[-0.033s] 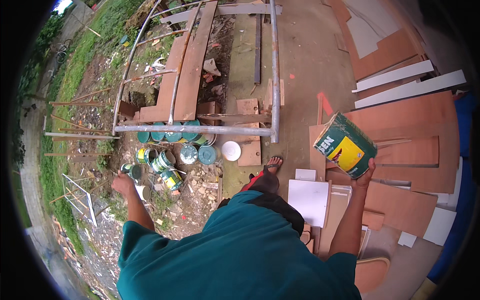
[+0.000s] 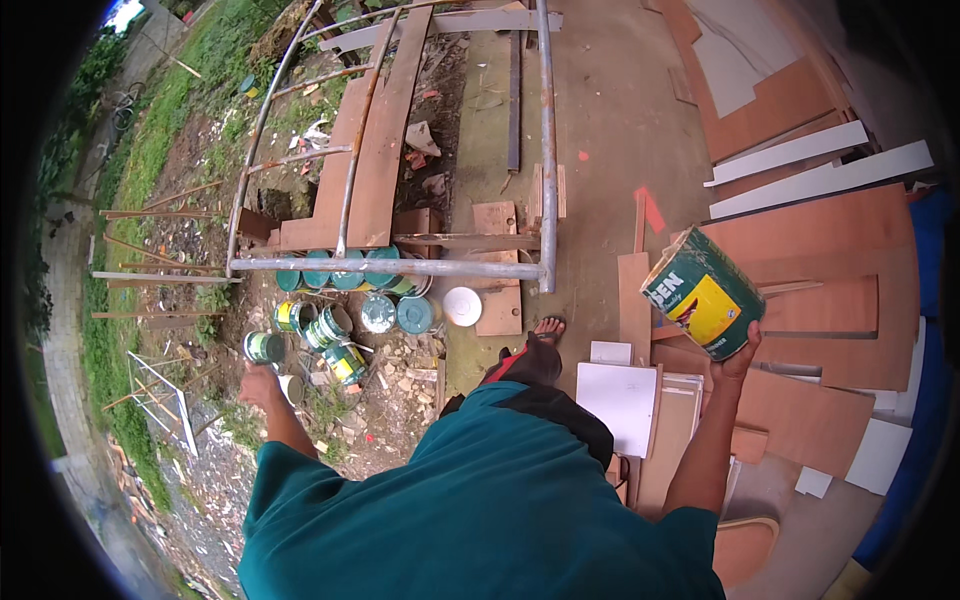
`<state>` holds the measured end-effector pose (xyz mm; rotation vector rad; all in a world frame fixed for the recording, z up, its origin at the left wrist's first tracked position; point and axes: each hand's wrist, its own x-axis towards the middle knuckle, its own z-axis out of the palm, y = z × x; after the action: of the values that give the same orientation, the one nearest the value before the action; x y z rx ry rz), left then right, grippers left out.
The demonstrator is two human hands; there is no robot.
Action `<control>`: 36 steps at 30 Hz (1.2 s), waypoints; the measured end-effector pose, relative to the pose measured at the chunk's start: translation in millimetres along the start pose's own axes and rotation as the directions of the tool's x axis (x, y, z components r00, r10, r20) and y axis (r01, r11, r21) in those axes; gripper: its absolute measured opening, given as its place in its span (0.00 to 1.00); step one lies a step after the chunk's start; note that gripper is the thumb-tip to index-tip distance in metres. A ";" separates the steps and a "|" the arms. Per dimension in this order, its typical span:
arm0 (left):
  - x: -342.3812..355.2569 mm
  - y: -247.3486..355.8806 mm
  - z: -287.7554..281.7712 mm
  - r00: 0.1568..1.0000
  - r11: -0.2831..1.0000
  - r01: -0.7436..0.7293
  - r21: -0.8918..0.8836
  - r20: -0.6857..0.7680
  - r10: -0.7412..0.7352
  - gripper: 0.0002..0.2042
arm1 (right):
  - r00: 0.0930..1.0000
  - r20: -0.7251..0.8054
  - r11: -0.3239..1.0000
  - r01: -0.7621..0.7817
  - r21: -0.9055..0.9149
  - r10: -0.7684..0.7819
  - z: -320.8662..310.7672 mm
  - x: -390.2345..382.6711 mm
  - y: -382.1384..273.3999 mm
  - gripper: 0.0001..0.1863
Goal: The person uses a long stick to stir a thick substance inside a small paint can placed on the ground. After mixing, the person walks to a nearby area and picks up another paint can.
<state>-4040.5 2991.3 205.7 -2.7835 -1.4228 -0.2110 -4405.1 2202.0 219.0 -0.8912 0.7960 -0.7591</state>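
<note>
My right hand (image 2: 738,352) grips a green metal paint can (image 2: 706,293) by its lower end and holds it up tilted. The can has a yellow label patch and a pale, stained rim. My left hand (image 2: 262,388) hangs out to the left with its fingers curled and nothing visible in them. Beyond it in the view a green bucket (image 2: 264,347) lies on the rubble. Several green paint buckets with lids (image 2: 383,268) stand in a row under a metal frame, and tipped ones (image 2: 345,362) lie in front.
A rusty metal scaffold frame (image 2: 450,268) stands ahead, with brown boards (image 2: 385,150) within it. A white round lid (image 2: 462,306) lies near my foot (image 2: 548,327). Plywood sheets (image 2: 820,270) and white panels (image 2: 616,405) cover the right side. Rubble and weeds spread on the left.
My right hand has moved slightly right with the paint can. My left hand has shifted a little right and down, away from the bucket beyond it.
</note>
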 end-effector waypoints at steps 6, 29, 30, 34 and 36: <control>-141.0 22.3 98.0 0.903 0.914 0.398 0.078 0.146 -0.405 0.49 | 0.947 -0.320 0.997 -0.022 -0.069 -0.002 -32.2 85.3 -51.3 0.43; -513.4 353.7 136.7 0.468 0.978 -0.199 -0.060 0.871 0.149 0.15 | 0.742 -0.666 0.184 -0.647 -0.740 -0.074 -17.0 460.9 -91.8 0.46; -513.9 380.0 139.7 0.518 0.970 -0.237 -0.057 0.837 0.176 0.14 | 0.775 -0.626 0.156 -0.611 -0.776 -0.082 -11.6 482.2 -89.3 0.44; -491.0 487.9 154.2 0.743 0.993 -0.109 -0.055 0.659 0.118 0.16 | 0.835 -0.545 0.364 -0.486 -0.795 -0.075 14.1 562.7 -68.6 0.38; -471.6 551.9 157.5 0.814 0.976 -0.219 -0.002 0.551 0.184 0.12 | 0.821 -0.570 0.414 -0.510 -0.754 -0.027 33.2 602.4 -60.3 0.38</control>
<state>-3849.6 2297.6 21.0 -3.0470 -1.1405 0.6818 -4096.2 1689.3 122.4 -1.4927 1.8925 -0.2064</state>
